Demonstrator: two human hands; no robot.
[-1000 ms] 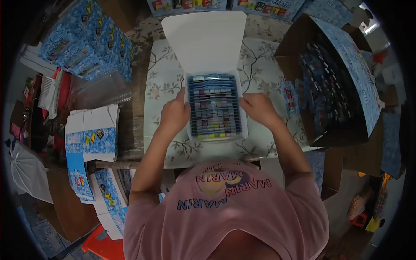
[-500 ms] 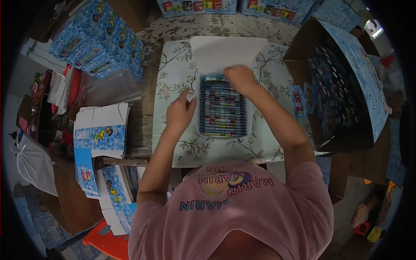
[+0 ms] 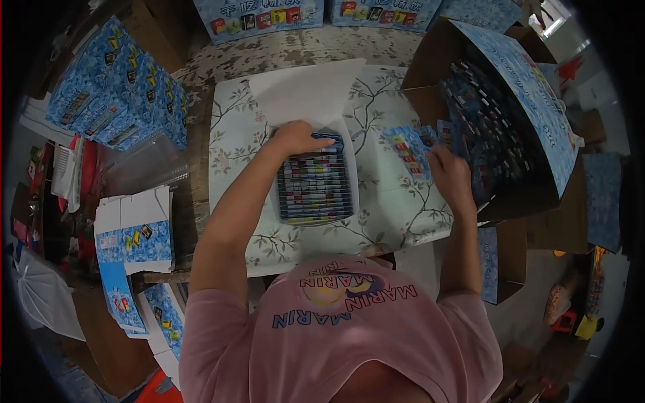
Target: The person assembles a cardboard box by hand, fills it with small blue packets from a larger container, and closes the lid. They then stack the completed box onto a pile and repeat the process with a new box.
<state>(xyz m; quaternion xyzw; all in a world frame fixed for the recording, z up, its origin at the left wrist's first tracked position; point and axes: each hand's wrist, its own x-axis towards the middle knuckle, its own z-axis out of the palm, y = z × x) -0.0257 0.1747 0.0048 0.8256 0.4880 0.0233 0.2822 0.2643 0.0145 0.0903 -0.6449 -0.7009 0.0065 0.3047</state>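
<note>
A white-lined box (image 3: 357, 181) lies with its lid (image 3: 306, 91) raised, and a row of flat blue packets (image 3: 314, 191) fills much of it. At the far end of that row rests my left hand (image 3: 294, 139), its thumb stretched across the packets; its other fingers are partly hidden. To the right, my right hand (image 3: 451, 176) pinches the edge of a blue packet (image 3: 408, 153) with small coloured pictures, above the tablecloth. Beside that hand, a large open carton (image 3: 426, 67) on its side holds many similar packets (image 3: 494, 127).
A floral cloth (image 3: 383, 208) covers the work area. Stacked blue printed boxes (image 3: 121, 87) stand at the left, with flattened cartons (image 3: 134, 235) nearer me. More blue boxes (image 3: 262, 20) line the back. A clear plastic tray (image 3: 151, 161) lies at the left.
My left hand has moved from beside the box onto the far end of its packets. The right hand has left the box, moved right and taken hold of a packet. The view has shifted.
</note>
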